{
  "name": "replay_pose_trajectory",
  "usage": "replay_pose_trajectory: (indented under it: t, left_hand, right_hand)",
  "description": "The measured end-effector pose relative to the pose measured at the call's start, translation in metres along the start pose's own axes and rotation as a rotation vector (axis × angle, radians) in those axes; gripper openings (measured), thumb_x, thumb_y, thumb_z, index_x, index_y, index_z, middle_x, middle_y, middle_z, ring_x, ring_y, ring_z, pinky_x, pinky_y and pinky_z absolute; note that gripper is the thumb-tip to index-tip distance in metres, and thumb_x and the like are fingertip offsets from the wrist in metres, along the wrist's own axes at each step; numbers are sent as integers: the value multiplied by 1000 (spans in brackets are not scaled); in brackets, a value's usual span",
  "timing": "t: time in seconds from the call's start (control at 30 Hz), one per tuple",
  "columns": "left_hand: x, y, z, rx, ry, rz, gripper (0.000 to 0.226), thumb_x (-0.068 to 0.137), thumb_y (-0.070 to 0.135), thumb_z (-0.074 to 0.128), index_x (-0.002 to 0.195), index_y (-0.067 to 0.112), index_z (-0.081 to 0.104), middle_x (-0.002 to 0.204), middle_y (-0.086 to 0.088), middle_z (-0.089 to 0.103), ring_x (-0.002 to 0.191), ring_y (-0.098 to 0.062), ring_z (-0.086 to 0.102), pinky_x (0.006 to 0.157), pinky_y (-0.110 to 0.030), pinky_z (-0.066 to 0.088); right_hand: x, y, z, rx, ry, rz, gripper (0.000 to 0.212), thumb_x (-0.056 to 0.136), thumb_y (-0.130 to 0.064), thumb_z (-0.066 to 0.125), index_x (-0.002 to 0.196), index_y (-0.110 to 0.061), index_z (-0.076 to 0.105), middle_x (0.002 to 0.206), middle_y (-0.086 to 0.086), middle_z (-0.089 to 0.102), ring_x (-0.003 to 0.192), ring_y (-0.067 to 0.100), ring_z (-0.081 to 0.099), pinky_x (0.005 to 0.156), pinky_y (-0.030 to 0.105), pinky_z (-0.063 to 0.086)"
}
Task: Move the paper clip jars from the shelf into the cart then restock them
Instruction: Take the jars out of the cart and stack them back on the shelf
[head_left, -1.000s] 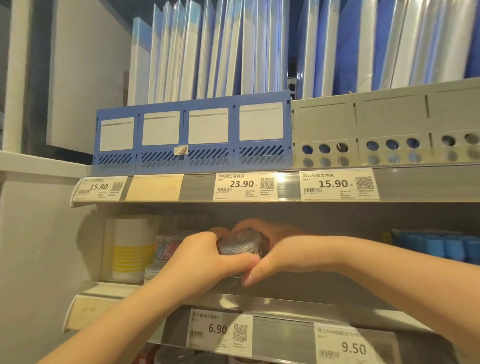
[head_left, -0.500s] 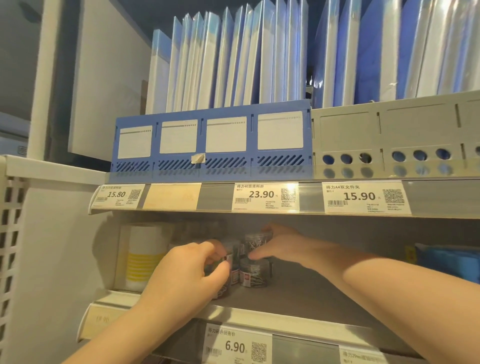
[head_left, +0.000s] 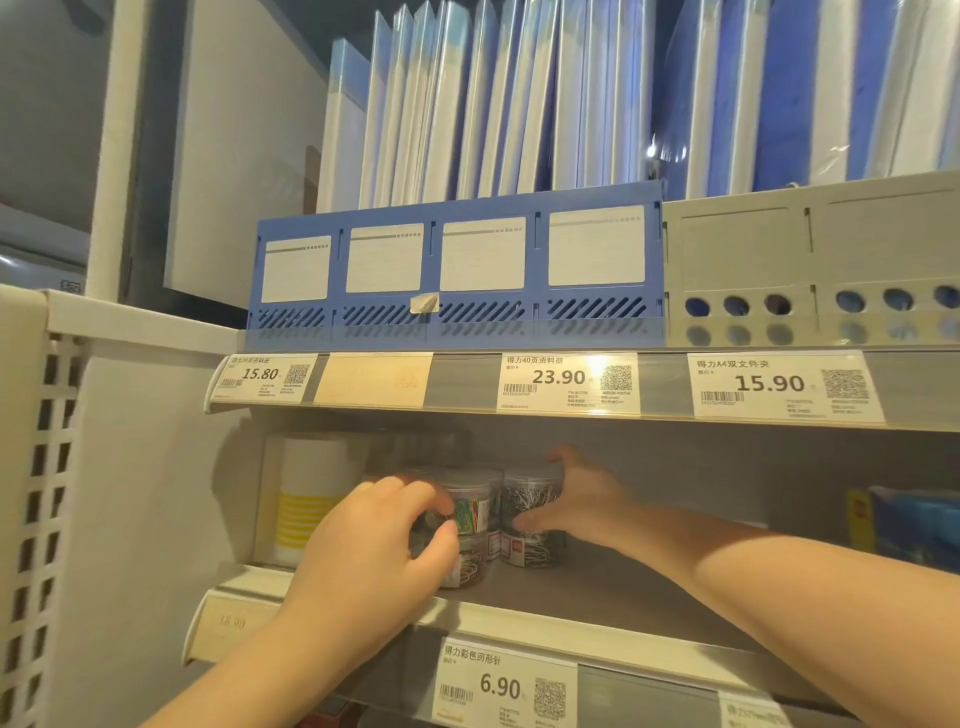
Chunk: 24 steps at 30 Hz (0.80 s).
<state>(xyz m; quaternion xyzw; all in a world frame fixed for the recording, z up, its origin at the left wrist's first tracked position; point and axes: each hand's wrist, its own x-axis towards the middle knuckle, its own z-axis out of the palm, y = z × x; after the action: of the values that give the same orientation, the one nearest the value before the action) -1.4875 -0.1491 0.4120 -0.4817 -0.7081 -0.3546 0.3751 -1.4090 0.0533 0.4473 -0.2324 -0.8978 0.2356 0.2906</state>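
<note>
Just behind shelf edge (head_left: 524, 623), hands (head_left: 384, 540) (head_left: 576, 499) gripping jars (head_left: 470, 514)

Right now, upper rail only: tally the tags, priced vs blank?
Priced tags: 3
Blank tags: 1
Total: 4

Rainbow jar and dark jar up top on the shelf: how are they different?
The rainbow jar holds bright coloured clips; the dark jar holds black and silvery ones. The left hand grips the rainbow jar; the right hand grips the dark jar. Both are clear, round, and stacked on lower jars.
</note>
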Motion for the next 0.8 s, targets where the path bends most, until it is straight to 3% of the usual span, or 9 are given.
replay_pose_trajectory:
  t: [0.3, 0.4, 0.5, 0.63, 0.73, 0.8]
  left_hand:
    - [1, 15, -11, -15, -54, 6, 45, 70, 54, 25, 84, 30, 60, 80, 15, 60, 83, -5, 52, 72, -27, 45]
    - [2, 30, -13, -40, -88, -19, 33, 75, 45, 34, 84, 29, 61, 80, 15, 61, 82, -3, 54, 72, -28, 47]
    - [0, 48, -16, -69, -107, -45, 31, 74, 41, 36, 86, 28, 63, 83, 14, 63, 83, -4, 55, 73, -29, 48]
    - [-9, 80, -24, -92, -124, -51, 34, 73, 39, 37, 91, 27, 64, 89, 15, 64, 89, -4, 57, 79, -29, 47]
    - [-17, 104, -32, -107, -112, -30, 35, 74, 38, 39, 94, 25, 65, 91, 12, 64, 90, -7, 58, 81, -31, 48]
    - [-24, 122, -38, -114, -108, -2, 35, 75, 39, 40, 95, 25, 65, 92, 11, 64, 90, -8, 58, 80, -33, 49]
  right_hand:
    - [-14, -12, -29, -136, -79, -9, 95, 70, -43, 78, 145, -22, 25, 135, 3, 46, 122, 21, 46, 90, 27, 40]
    - [-31, -22, -55, -310, -131, -64, 79, 77, -44, 69, 143, -22, 31, 139, 0, 43, 121, 19, 45, 92, 26, 37]
    - [-55, -28, -77, -446, -181, -100, 55, 82, -40, 63, 131, -18, 48, 132, 1, 53, 115, 19, 51, 92, 26, 41]
    - [-100, -27, -103, -376, -218, -139, 34, 84, -36, 64, 116, -25, 59, 109, -5, 61, 98, 13, 57, 84, 24, 46]
    - [-134, -25, -116, -348, -123, -248, 27, 84, -32, 64, 110, -25, 64, 97, -9, 59, 91, 9, 56, 75, 20, 43]
    - [-158, -24, -121, -295, -64, -280, 22, 84, -30, 64, 106, -26, 66, 98, -9, 61, 94, 8, 57, 77, 19, 45]
